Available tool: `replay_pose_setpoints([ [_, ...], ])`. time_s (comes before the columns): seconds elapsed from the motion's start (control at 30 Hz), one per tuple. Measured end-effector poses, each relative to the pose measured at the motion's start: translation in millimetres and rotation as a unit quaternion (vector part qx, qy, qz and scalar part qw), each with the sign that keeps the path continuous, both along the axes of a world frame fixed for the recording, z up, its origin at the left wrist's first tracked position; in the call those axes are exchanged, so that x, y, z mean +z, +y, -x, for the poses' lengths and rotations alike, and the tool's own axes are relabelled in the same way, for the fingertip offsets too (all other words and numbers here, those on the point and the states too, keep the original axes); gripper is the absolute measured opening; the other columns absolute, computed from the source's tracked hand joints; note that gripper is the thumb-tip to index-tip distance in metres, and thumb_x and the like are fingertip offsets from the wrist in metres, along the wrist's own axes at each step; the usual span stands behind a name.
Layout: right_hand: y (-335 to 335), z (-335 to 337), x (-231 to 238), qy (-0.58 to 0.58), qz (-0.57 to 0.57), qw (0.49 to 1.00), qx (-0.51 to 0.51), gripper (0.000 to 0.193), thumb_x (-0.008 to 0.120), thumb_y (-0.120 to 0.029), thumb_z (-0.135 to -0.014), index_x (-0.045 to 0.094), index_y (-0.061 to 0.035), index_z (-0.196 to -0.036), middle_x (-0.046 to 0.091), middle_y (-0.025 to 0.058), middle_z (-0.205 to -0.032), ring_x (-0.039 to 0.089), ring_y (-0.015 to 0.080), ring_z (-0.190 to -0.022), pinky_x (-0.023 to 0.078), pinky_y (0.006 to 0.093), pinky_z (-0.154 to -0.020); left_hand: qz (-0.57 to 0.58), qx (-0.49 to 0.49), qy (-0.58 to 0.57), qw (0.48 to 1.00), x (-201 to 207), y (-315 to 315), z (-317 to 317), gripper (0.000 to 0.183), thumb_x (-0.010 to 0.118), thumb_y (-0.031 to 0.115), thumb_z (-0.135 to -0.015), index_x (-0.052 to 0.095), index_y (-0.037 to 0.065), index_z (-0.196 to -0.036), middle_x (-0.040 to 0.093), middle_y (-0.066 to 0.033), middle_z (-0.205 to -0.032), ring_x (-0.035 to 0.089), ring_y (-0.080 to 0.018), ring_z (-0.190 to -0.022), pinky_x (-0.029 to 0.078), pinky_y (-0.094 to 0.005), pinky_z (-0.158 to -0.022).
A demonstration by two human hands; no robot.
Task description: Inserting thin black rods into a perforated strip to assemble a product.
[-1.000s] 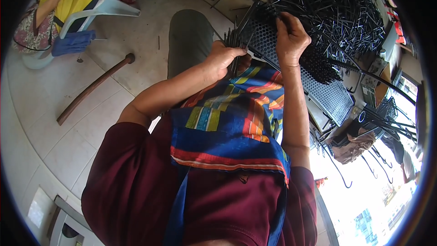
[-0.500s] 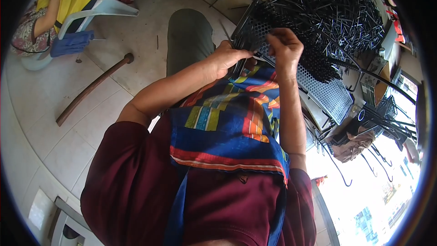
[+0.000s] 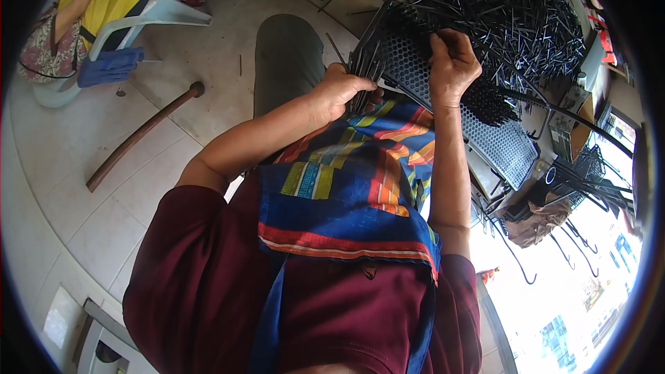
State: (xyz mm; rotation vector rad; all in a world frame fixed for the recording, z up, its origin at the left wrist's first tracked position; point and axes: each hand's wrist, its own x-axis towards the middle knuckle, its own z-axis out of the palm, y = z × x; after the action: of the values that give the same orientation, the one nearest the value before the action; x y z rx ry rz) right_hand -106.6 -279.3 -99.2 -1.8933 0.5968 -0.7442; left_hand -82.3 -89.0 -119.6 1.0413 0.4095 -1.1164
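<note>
Left hand clamped round a bundle of black rods; right hand, apart, over a perforated panel.
Bundle at panel's left end, presumably for the right hand's easy reach; that hand looks pinched, cannot tell on what. Loose rod pile beyond. Pale floor, plastic chair at left.
</note>
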Motion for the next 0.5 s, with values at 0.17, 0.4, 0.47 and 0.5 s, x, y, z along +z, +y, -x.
replay_pose_setpoints([
  [0.17, 3, 1, 5, 0.053, 0.278, 0.958, 0.045, 0.02, 0.071, -0.006, -0.075, 0.07, -0.0086, -0.094, 0.066, 0.0027, -0.081, 0.063, 0.0148, -0.062, 0.049, 0.0264, -0.056, -0.001, -0.001, 0.004, 1.0, 2, -3, 0, 0.009, 0.067, -0.006, -0.074, 0.064, -0.01, -0.081, 0.066, -0.0188, -0.074, 0.067, -0.0286, -0.063, 0.053, -0.0376, -0.05],
  [0.4, 25, 18, 17, 0.109, 0.251, 0.958, 0.085, 0.013, 0.072, -0.012, -0.075, 0.068, -0.0042, -0.085, 0.065, 0.0071, -0.073, 0.063, 0.0191, -0.059, 0.048, 0.0296, -0.053, 0.06, 0.023, -0.021, 0.998, 7, -2, 0, 0.012, 0.067, -0.009, -0.072, 0.064, -0.01, -0.083, 0.067, -0.0192, -0.075, 0.067, -0.0287, -0.063, 0.053, -0.0365, -0.052],
  [0.47, 29, 25, 15, 0.183, -0.005, 0.972, 0.147, 0.011, 0.073, -0.01, -0.075, 0.067, -0.0031, -0.081, 0.063, 0.0045, -0.068, 0.058, 0.0147, -0.053, 0.044, 0.0266, -0.049, 0.07, 0.01, -0.03, 0.997, 8, -2, 0, 0.012, 0.067, -0.009, -0.072, 0.064, -0.01, -0.084, 0.067, -0.0191, -0.075, 0.067, -0.0285, -0.063, 0.053, -0.0361, -0.052],
  [0.5, 32, 28, 13, 0.242, -0.261, 0.914, 0.197, 0.01, 0.074, -0.009, -0.075, 0.066, -0.0021, -0.078, 0.062, 0.002, -0.064, 0.053, 0.0103, -0.048, 0.04, 0.0236, -0.045, 0.079, -0.003, -0.04, 0.996, 12, -3, -2, 0.012, 0.066, -0.008, -0.073, 0.065, -0.009, -0.085, 0.067, -0.0189, -0.076, 0.067, -0.0284, -0.063, 0.054, -0.0357, -0.052],
])
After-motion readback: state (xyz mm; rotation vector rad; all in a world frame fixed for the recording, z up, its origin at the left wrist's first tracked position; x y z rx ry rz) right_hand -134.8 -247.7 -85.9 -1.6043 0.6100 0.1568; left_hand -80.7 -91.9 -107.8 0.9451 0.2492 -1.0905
